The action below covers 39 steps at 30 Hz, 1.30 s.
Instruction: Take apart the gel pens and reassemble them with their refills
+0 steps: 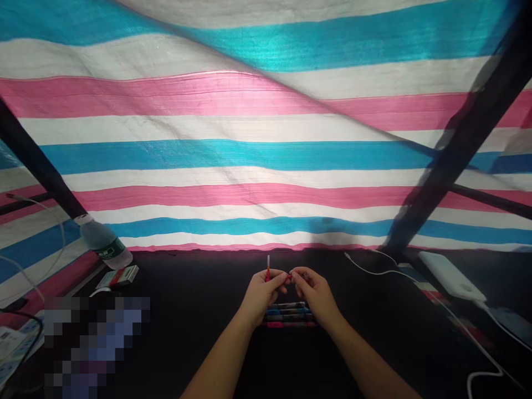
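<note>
My left hand [265,288] is closed around a slim tube [268,268], red below and pale above, like a pen refill, which points upward. At the fingertips, both hands meet on a small pinkish-red piece [289,276], mostly hidden by the fingers. My right hand [314,291] pinches that piece from the other side. A small greyish end [306,275] shows among the right fingers, too little of it to name. Just below the hands lie several pens [287,311] side by side on the black tabletop [199,332], their ends covered by my hands and wrists.
At the left stand a tilted water bottle [106,246] and a small box [118,276]. A white power bank [453,276] lies at the right with white cables [453,316]. Dark posts [457,144] and a striped sheet [249,155] close off the far side.
</note>
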Available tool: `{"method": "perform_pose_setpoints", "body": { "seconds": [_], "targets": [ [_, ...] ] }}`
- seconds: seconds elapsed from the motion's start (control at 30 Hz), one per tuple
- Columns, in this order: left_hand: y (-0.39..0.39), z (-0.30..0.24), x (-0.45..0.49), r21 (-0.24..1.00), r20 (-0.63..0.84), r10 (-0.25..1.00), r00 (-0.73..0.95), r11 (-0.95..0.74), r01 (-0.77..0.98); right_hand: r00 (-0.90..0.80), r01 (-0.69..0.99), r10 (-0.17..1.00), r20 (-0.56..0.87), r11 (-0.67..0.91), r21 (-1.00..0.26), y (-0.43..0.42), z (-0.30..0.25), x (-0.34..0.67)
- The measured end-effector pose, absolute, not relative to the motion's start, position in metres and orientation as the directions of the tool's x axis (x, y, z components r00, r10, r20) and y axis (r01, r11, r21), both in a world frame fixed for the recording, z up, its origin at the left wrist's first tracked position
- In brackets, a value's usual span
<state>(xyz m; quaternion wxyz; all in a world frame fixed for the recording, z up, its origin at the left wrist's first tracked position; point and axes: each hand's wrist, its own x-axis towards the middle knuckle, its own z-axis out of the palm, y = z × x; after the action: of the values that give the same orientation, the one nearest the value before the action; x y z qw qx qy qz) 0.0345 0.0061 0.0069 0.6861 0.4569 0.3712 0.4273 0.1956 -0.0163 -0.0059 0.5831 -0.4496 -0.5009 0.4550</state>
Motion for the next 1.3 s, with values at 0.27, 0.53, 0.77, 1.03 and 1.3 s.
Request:
{"method": "perform_pose_setpoints", "body": {
  "seconds": [0.27, 0.53, 0.77, 1.03, 1.3],
  "targets": [
    [0.007, 0.01, 0.035, 0.94, -0.135, 0.94, 0.313, 0.221, -0.26, 0.313, 0.033, 0.926, 0.213, 0.214, -0.976, -0.012, -0.014, 0.206],
    [0.005, 0.013, 0.034, 0.941, -0.144, 0.94, 0.309, 0.226, -0.251, 0.439, -0.36, 0.896, 0.065, 0.242, -0.901, -0.007, -0.015, 0.203],
    [0.004, 0.014, 0.034, 0.949, -0.143, 0.932, 0.332, 0.224, -0.221, 0.377, -0.304, 0.921, 0.094, 0.219, -0.927, -0.009, -0.017, 0.203],
    [0.006, 0.012, 0.033, 0.953, -0.114, 0.949, 0.294, 0.188, -0.237, 0.217, -0.181, 0.969, 0.121, 0.161, -0.97, -0.011, -0.017, 0.201],
    [0.007, 0.014, 0.032, 0.926, -0.046, 0.962, 0.271, 0.143, -0.35, -0.142, -0.084, 0.983, 0.112, 0.101, -0.991, -0.018, -0.005, 0.194]
  ]
}}
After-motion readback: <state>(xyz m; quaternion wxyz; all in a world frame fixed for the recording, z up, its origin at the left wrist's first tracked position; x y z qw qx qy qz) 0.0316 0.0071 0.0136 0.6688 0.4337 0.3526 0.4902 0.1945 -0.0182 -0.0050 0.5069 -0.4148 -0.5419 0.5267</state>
